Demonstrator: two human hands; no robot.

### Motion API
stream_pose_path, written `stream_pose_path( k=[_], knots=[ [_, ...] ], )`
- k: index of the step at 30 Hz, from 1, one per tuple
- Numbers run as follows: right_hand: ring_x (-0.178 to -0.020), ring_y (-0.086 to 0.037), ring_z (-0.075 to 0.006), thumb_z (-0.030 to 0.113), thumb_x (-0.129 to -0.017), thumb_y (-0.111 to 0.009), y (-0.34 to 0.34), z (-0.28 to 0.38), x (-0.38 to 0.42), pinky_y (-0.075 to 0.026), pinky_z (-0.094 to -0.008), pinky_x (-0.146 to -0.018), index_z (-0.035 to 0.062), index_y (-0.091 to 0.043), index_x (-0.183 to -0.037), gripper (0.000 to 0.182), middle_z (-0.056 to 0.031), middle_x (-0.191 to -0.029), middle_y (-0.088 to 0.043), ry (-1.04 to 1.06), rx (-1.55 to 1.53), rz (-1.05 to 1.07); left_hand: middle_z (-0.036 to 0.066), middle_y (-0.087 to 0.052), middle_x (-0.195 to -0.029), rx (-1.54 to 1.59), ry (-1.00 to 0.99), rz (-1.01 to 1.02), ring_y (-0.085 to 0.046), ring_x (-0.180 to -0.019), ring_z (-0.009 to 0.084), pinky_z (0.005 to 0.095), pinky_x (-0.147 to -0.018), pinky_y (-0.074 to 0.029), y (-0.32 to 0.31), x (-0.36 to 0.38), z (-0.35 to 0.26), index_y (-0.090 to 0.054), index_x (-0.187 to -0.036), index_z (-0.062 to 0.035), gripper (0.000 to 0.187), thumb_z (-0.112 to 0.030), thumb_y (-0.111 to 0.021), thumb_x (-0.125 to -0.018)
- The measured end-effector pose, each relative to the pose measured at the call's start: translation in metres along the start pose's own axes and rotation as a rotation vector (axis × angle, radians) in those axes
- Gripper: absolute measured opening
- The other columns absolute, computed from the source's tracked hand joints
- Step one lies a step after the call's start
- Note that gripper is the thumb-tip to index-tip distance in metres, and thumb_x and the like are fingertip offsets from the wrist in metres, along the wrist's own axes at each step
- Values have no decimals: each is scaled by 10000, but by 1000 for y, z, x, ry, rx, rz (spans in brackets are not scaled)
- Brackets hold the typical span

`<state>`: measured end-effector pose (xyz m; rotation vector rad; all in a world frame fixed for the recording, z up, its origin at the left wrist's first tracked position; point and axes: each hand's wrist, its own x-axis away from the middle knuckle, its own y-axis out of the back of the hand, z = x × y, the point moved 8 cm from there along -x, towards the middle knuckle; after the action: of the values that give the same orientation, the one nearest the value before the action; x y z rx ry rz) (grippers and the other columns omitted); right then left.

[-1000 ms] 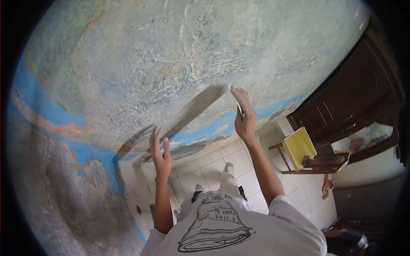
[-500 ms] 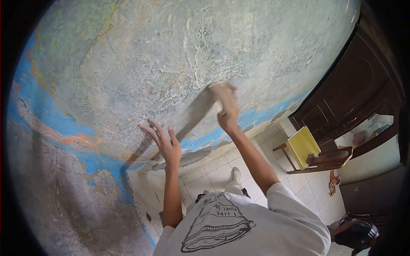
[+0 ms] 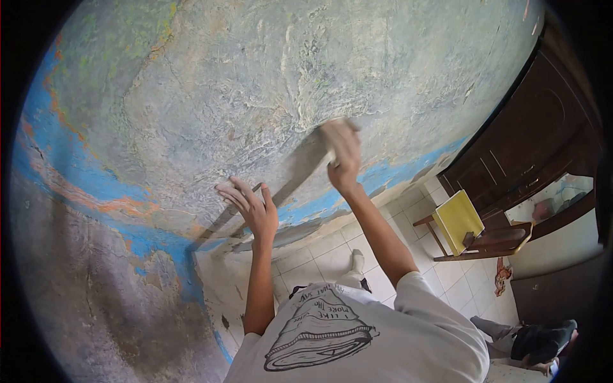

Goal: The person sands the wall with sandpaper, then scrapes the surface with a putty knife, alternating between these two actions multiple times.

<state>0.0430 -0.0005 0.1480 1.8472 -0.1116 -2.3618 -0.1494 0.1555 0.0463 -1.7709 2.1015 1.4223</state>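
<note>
The wall (image 3: 211,96) before me is rough and patchy, with grey scraped plaster, remnants of green and orange, and a blue band low down. My left hand (image 3: 254,207) rests its spread fingertips on the plaster, just above the blue band. Further right, my right hand (image 3: 343,150) is closed and pressed to the wall, slightly blurred by motion. A sliver of something pale shows beside its palm, but the fingers hide the rest, so its kind cannot be made out. A dark shadow falls on the wall left of that hand.
A wooden chair with a yellow back (image 3: 458,220) stands at the right, near a dark wooden cabinet (image 3: 511,134). Pale floor tiles (image 3: 341,262) lie below. Another person (image 3: 543,341) is at the lower right. A wall corner (image 3: 188,255) is on the left.
The whole view has shifted slightly. My right hand stays at nearly the same patch of wall, blurred in both frames. More of the other person's leg shows at lower right.
</note>
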Motion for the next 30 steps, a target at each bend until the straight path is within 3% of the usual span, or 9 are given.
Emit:
stream_pose_path(
  k=[3, 4, 8, 12, 15, 18, 22, 25, 30],
  knots=[
    [-1200, -635, -276, 30, -919, -575, 3, 0, -7, -433, -422, -1045, 41, -713, -1197, 310, -119, -1207, -711, 41, -61, 81, 387, 211, -1569, -51, -12, 13, 207, -1470, 524, 629, -1186, 24, -4, 2, 3, -8, -1582, 50, 842, -515, -355, -1063],
    [-1202, -636, -262, 55, -921, -579, 11, -20, 1, -406, -426, -1071, 57, -712, -1210, 318, -117, -1211, -709, -109, -55, -105, 395, 208, -1565, -73, -11, 14, 210, -1468, 527, 628, -1186, 28, -6, 2, 4, -13, -1578, 59, 845, -515, -356, -1063],
    [-1204, -625, -275, -8, -884, -603, -16, 1, 19, -344, -433, -1115, 45, -690, -1250, 379, -118, -1214, -700, 101, 33, 117, 412, 200, -1556, -88, 18, 37, 208, -1469, 527, 623, -1184, 56, -11, 3, 10, -10, -1570, 79, 854, -518, -350, -1063],
    [-1253, -586, -308, -129, -901, -462, 3, -4, 8, -365, -464, -1128, 43, -694, -1264, 463, -148, -1244, -682, -76, -12, -139, 411, 199, -1557, -94, 13, 26, 205, -1470, 527, 622, -1184, 64, -10, 2, 9, -5, -1570, 77, 856, -520, -348, -1062],
    [-1279, -568, -291, -61, -930, -498, -21, 10, 19, -369, -482, -1131, 22, -677, -1277, 399, -132, -1332, -627, 107, 54, 145, 410, 194, -1559, -113, 0, 14, 200, -1470, 529, 622, -1185, 57, -11, 3, 7, -5, -1574, 69, 852, -519, -348, -1062],
    [-1291, -562, -271, 13, -948, -546, 2, -19, 16, -374, -495, -1128, 35, -676, -1284, 361, -108, -1377, -601, -149, 116, -133, 407, 188, -1563, -119, -17, 21, 196, -1471, 530, 625, -1185, 51, -9, 2, 10, -8, -1578, 59, 845, -518, -348, -1063],
    [-1327, -513, -315, -40, -911, -540, -25, 4, 28, -349, -501, -1132, 26, -648, -1324, 433, -133, -1360, -601, 99, 150, 80, 401, 180, -1570, -96, 9, 32, 191, -1473, 531, 635, -1180, 52, -11, 4, 11, -12, -1582, 49, 845, -521, -355, -1061],
    [-1361, -472, -297, 85, -917, -600, -7, -15, 20, -299, -510, -1140, 82, -633, -1361, 445, -148, -1431, -545, -152, 282, -52, 390, 214, -1566, -139, -16, 48, 200, -1475, 520, 624, -1188, 38, -10, 4, 14, 29, -1587, 24, 890, -559, -370, -1046],
    [-1350, -461, -315, 39, -881, -619, -27, -4, 32, -274, -462, -1128, 86, -696, -1274, 403, -125, -1389, -564, -54, 221, 18, 395, 234, -1556, -152, -1, 60, 222, -1464, 527, 630, -1181, 62, -14, 4, 15, 60, -1578, 35, 918, -572, -372, -1041]
  ],
)
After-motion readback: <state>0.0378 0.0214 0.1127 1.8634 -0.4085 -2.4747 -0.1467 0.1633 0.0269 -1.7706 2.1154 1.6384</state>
